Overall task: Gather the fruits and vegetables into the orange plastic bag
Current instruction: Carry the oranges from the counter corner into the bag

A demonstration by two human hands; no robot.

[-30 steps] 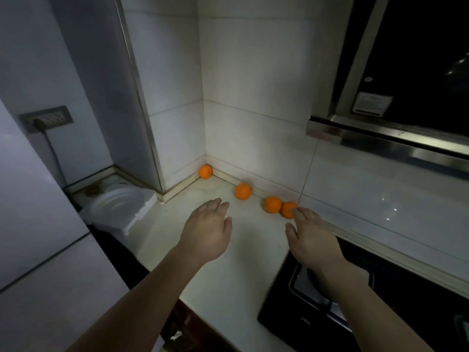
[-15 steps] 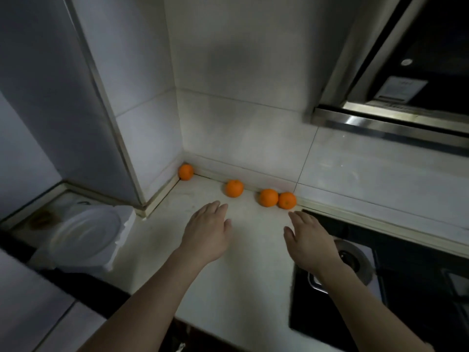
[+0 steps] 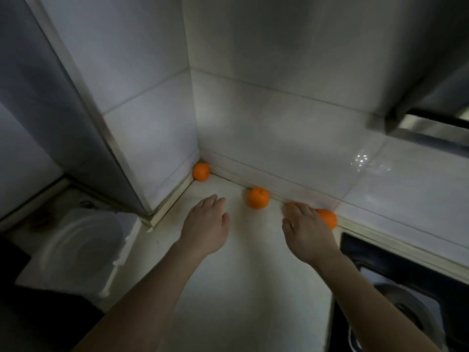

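Three fruits along the backsplash (image 3: 291,148): corner mandarin (image 3: 201,171), middle mandarin (image 3: 258,198), end mandarin (image 3: 329,219) half under our right hand (image 3: 308,235), fingers straight, gripping nothing; left hand (image 3: 206,229) flat, empty. No orange bag in view. We should cup each against the backsplash.

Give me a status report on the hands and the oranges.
Left hand open above counter. Right hand open, over rightmost orange. Corner orange, middle orange loose along wall. Bag not in view.

Home kitchen: tiled wall corner above pale countertop (image 3: 243,288); black gas hob (image 3: 396,288) right of countertop; steel hood (image 3: 431,128) above hob.
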